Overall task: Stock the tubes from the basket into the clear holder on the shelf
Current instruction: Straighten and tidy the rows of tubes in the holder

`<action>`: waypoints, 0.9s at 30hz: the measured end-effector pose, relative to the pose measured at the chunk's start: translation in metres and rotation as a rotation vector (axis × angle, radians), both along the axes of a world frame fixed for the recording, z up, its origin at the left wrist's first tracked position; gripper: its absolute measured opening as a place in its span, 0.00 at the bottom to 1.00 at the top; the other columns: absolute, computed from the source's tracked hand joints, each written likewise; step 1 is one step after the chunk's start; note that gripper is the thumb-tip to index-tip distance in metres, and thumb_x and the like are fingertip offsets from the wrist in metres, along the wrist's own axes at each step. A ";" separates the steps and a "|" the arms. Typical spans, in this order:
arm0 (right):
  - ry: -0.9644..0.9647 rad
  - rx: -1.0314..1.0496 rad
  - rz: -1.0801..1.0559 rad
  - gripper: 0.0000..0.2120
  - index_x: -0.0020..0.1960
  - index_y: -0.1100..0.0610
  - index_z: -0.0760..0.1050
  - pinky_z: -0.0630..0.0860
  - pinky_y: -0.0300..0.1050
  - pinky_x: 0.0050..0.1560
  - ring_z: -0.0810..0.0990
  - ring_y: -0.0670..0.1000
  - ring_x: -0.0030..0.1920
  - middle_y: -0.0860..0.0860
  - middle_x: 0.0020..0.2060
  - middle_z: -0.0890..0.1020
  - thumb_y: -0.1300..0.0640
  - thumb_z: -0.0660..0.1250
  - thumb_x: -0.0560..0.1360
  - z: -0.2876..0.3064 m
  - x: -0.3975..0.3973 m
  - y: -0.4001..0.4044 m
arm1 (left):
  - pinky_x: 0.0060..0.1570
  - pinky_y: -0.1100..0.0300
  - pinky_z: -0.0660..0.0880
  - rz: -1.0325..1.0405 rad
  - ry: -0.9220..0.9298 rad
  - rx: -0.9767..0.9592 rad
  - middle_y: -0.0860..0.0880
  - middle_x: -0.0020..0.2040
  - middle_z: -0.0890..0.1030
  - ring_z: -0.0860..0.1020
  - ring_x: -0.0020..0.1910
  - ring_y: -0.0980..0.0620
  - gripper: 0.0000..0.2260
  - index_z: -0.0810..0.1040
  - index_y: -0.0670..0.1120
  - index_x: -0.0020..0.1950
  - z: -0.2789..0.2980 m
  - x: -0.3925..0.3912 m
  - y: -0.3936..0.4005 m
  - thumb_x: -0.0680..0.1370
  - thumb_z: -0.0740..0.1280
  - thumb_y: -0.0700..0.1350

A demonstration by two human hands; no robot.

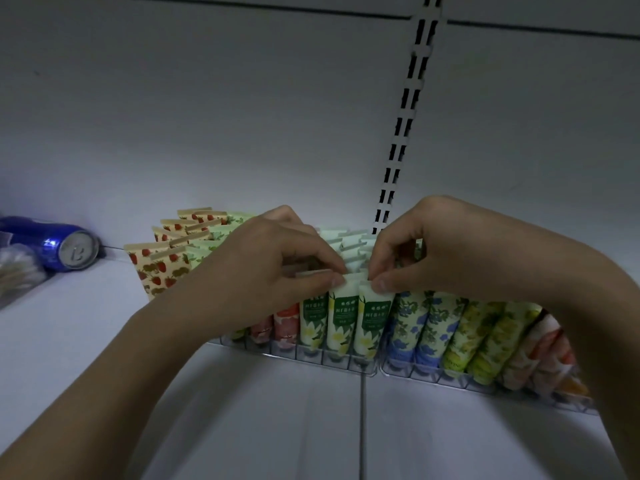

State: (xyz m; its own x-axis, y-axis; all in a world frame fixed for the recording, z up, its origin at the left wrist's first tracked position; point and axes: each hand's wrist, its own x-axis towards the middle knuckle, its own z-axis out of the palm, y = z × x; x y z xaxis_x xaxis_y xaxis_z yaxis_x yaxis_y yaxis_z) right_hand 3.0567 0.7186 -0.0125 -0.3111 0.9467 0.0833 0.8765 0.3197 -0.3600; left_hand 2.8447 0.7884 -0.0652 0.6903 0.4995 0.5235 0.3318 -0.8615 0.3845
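Note:
A clear holder (pixel 363 367) on the white shelf carries rows of upright patterned tubes. My left hand (pixel 263 268) pinches the crimped top of a green-and-white tube (pixel 341 323) in the front row. Beside it, my right hand (pixel 426 251) pinches the top of the neighbouring green-and-white tube (pixel 370 323). Both tubes stand in the holder's front slots. Blue-flowered tubes (pixel 415 327) and yellow-green tubes (pixel 481 341) fill the slots to the right; pink tubes (pixel 285 323) and strawberry tubes (pixel 156 268) are to the left. The basket is out of view.
A blue drink can (pixel 65 249) lies on its side at the left of the shelf, next to a clear bag (pixel 17 275). A slotted upright rail (pixel 401 133) runs up the back wall. The shelf surface (pixel 277 427) extends in front of the holder.

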 end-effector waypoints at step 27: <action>-0.045 0.000 -0.005 0.01 0.40 0.42 0.83 0.75 0.31 0.35 0.79 0.37 0.35 0.34 0.35 0.81 0.47 0.74 0.70 0.001 0.003 0.001 | 0.45 0.69 0.74 0.035 -0.046 -0.147 0.59 0.43 0.81 0.80 0.44 0.62 0.14 0.81 0.63 0.49 0.004 -0.007 -0.001 0.70 0.75 0.46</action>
